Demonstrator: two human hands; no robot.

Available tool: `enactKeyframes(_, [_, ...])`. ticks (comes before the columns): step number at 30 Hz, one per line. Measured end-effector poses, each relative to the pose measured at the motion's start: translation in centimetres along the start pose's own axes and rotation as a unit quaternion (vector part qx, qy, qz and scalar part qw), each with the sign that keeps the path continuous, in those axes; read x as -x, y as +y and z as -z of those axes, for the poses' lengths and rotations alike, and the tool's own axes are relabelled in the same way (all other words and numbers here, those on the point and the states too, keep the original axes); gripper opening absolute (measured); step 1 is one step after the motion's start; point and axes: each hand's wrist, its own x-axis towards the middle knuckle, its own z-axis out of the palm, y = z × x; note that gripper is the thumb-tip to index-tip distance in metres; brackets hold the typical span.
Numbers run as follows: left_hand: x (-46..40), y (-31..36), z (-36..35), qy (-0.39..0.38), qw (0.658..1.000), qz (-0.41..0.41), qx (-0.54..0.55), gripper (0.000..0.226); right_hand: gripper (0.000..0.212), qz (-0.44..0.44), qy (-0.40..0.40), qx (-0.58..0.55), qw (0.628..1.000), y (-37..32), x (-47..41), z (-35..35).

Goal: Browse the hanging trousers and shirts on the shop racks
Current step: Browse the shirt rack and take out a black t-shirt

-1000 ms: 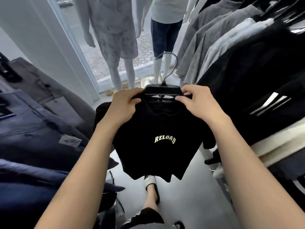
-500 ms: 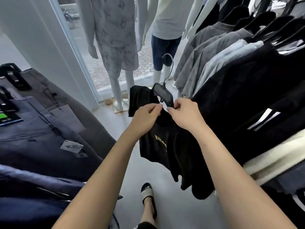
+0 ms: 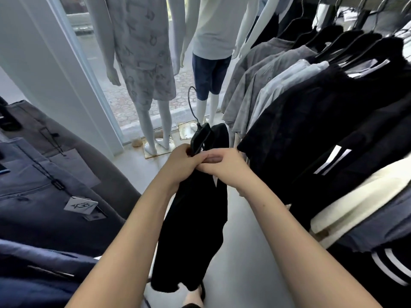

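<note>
A black T-shirt (image 3: 195, 223) on a black hanger (image 3: 200, 138) hangs edge-on in the aisle between my arms. My left hand (image 3: 180, 163) grips the hanger and the shirt's shoulder from the left. Against it from the right, my right hand (image 3: 224, 167) holds the same shoulder, fingers curled over the fabric. The hanger's wire hook (image 3: 191, 101) points up, free of any rail. The shirt's print is hidden. Shirts (image 3: 311, 112) in grey, white and black fill the rack on the right. Trousers (image 3: 44, 196) in grey and blue hang on the left.
Two dressed mannequins (image 3: 146, 63) stand ahead by the glass shopfront, a white pillar (image 3: 55, 70) to their left. A narrow strip of grey floor (image 3: 240, 263) runs between the racks. My sandalled foot (image 3: 195, 296) shows below the shirt.
The shirt has turned from facing me, print visible, to edge-on. My hands have come together at its shoulder, and the view has lifted toward the right rack.
</note>
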Motion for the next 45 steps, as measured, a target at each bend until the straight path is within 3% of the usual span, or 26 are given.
enactKeyframes(7, [0.5, 1.5, 0.5, -0.059, 0.976, -0.054, -0.200, 0.006, 0.017, -0.069, -0.039, -0.029, 0.996, 0.0, 0.9, 2.4])
enactKeyframes(11, [0.8, 2.9, 0.2, -0.048, 0.965, -0.060, -0.252, 0.010, 0.012, -0.087, 0.032, -0.064, 0.994, 0.0, 1.4, 4.3])
enactKeyframes(17, [1.0, 6.2, 0.5, -0.065, 0.956, -0.089, -0.272, 0.012, 0.016, -0.156, 0.193, -0.143, 0.958, 0.3, 1.6, 8.3])
enactKeyframes(21, [0.1, 8.1, 0.3, -0.084, 0.952, -0.111, -0.272, 0.013, 0.013, -0.159, 0.296, -0.103, 0.936, 0.7, 1.4, 10.9])
enactKeyframes(31, [-5.0, 11.6, -6.4, -0.116, 0.952, -0.166, -0.230, 0.012, 0.018, -0.112, 0.333, -0.070, 0.934, -2.4, 1.0, 14.5])
enactKeyframes(36, [-8.0, 13.6, -10.8, -0.157, 0.943, -0.200, -0.217, 0.012, 0.029, -0.093, 0.306, -0.104, 0.942, -4.3, -0.2, 17.3])
enactKeyframes(41, [-11.4, 16.1, -15.0, -0.212, 0.928, -0.230, -0.204, 0.008, 0.034, -0.070, 0.379, -0.080, 0.919, -5.4, -1.1, 20.7])
enactKeyframes(45, [-13.7, 18.7, -18.5, -0.256, 0.899, -0.285, -0.213, 0.002, 0.025, -0.077, 0.419, -0.080, 0.901, -7.1, -1.0, 23.5])
